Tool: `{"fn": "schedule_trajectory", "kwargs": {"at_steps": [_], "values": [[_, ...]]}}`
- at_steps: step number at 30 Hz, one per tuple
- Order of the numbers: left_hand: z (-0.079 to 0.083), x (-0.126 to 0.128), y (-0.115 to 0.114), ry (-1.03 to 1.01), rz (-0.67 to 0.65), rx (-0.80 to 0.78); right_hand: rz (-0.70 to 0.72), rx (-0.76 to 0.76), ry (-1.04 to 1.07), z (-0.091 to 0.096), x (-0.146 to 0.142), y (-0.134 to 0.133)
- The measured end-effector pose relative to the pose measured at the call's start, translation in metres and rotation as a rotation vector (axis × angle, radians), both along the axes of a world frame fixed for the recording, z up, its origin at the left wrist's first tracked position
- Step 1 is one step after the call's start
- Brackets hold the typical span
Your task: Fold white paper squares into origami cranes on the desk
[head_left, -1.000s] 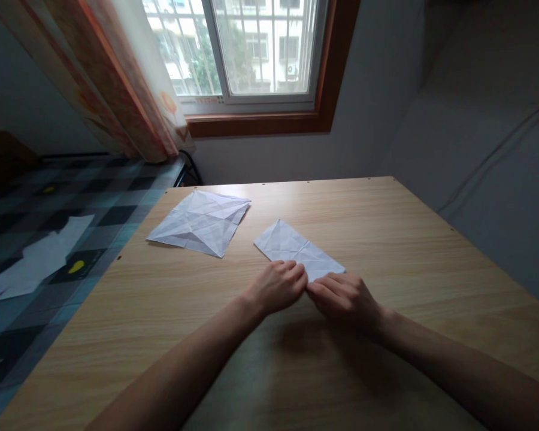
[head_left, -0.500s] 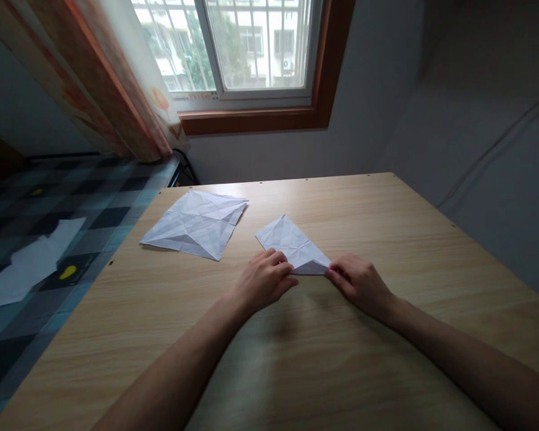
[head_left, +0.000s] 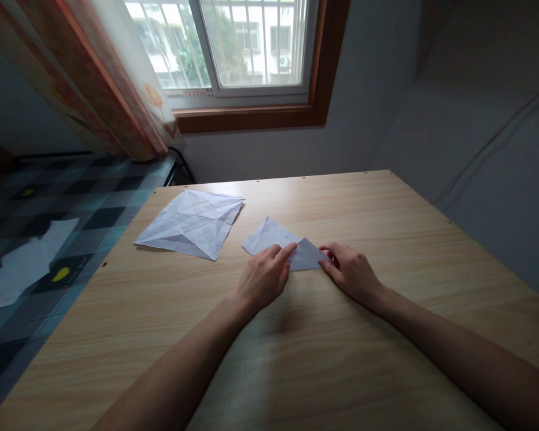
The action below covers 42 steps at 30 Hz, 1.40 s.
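Observation:
A small folded sheet of white paper (head_left: 272, 233) lies on the table in front of me, with crease lines across it. Its near right part is turned up into a pointed flap (head_left: 306, 254). My left hand (head_left: 265, 272) grips the near edge, thumb below and index finger stretched along the flap's left side. At the right corner, my right hand (head_left: 348, 266) pinches the paper between thumb and fingers. Part of the paper's near edge is hidden behind my left hand. To the left rests a larger creased paper sheet (head_left: 193, 221), opened out and touched by neither hand.
The light wooden table (head_left: 341, 353) spreads under both arms. Beyond its left edge is a bed with a checked cover (head_left: 9, 209), where white paper pieces (head_left: 24, 269) lie. A window (head_left: 256, 45) and a curtain (head_left: 117, 78) are at the back.
The near right part of the paper has been folded up into a pointed flap. My left index finger has moved up onto it, and the paper has turned slightly.

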<state>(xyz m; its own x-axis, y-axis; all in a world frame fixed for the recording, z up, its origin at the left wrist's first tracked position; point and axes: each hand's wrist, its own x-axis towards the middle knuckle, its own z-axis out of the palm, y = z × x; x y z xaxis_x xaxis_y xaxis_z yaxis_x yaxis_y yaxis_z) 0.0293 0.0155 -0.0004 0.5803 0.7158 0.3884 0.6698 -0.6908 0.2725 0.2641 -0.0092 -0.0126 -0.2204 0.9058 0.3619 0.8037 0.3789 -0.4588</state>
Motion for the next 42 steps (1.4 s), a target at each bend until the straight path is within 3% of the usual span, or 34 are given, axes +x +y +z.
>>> {"fn": "schedule_trajectory", "kwargs": {"at_steps": [4,9,15,22,27,30,35,38,40,42], "values": [[-0.001,0.002,0.001,0.187,-0.056,0.056,0.017,0.030,-0.091,-0.001,-0.001,0.006],[0.001,0.003,0.004,0.377,-0.193,-0.137,0.024,0.227,-0.204,-0.001,0.002,0.008],[0.008,0.007,0.001,0.430,-0.156,-0.215,0.380,0.312,-0.415,0.003,0.002,0.000],[0.008,0.007,0.001,0.390,-0.110,-0.203,0.301,0.273,-0.596,0.017,0.010,-0.018],[0.006,0.006,0.002,0.382,-0.113,-0.179,0.317,0.219,-0.705,0.027,0.012,-0.011],[0.006,0.006,0.000,0.363,-0.101,-0.115,0.337,0.283,-0.748,0.029,0.009,-0.004],[0.010,0.009,-0.005,0.337,-0.065,0.095,0.297,0.562,-0.656,0.034,0.008,-0.004],[0.015,0.010,-0.009,0.311,0.040,0.176,0.227,0.738,-0.484,0.033,0.012,-0.010],[0.019,0.011,-0.011,0.176,0.114,0.160,0.153,0.750,-0.365,0.028,0.015,-0.013],[0.025,0.012,-0.013,-0.090,0.156,0.069,0.113,0.719,-0.281,0.019,0.017,-0.014]]}}
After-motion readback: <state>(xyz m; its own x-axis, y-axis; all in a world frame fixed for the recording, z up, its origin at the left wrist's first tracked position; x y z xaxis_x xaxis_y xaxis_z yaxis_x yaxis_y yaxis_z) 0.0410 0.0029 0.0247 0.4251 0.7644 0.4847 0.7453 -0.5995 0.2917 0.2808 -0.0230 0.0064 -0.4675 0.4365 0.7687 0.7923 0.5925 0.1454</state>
